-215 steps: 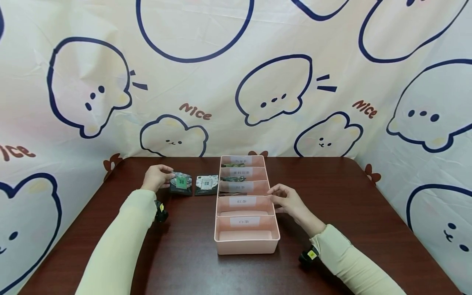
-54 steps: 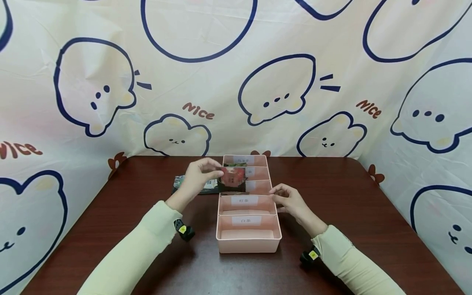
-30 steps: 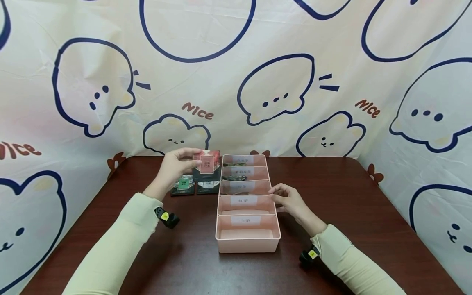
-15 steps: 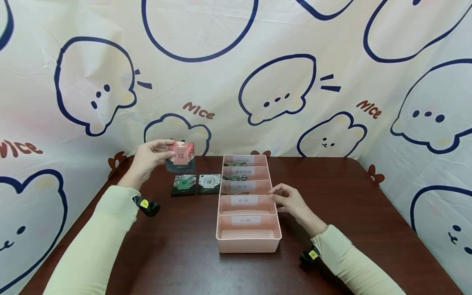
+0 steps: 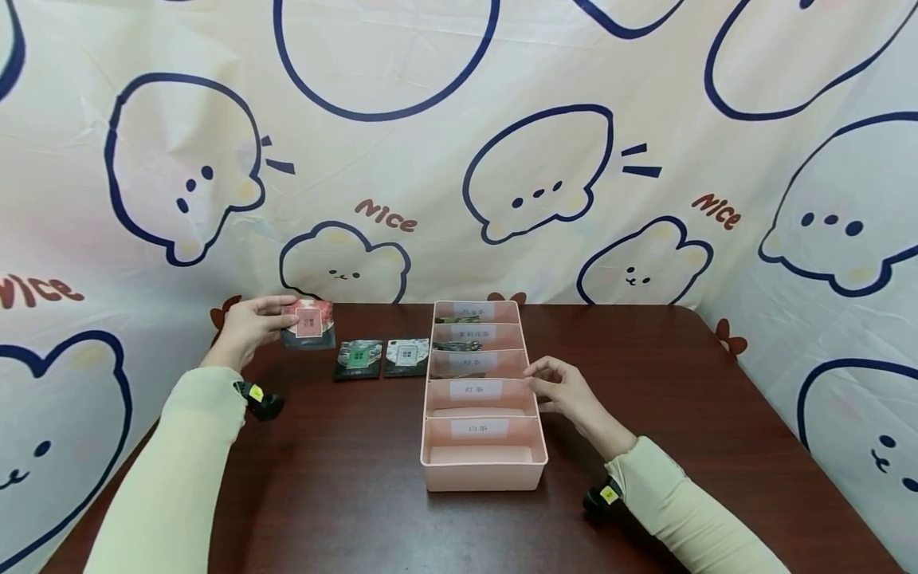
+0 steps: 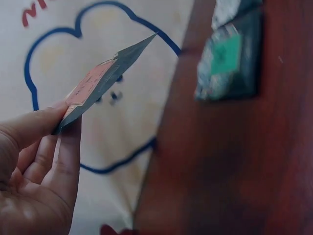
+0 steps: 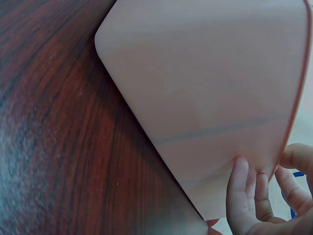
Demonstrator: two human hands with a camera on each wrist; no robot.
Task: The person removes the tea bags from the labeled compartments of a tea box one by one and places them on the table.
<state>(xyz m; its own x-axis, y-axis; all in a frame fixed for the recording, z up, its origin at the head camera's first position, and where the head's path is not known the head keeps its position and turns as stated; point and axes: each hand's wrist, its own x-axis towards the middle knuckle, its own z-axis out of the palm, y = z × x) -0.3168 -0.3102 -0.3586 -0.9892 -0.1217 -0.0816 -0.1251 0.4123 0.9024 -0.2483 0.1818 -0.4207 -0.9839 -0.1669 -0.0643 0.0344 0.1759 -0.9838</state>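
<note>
your left hand (image 5: 247, 327) carried the red packet (image 5: 308, 324) toward frame left, fingers pinching it; right hand (image 5: 562, 391) fingers rest against the pink organizer (image 5: 482, 470).

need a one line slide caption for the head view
Left hand holds a red packet above the table beside two dark packets; right hand steadies the pink divided tray.
</note>
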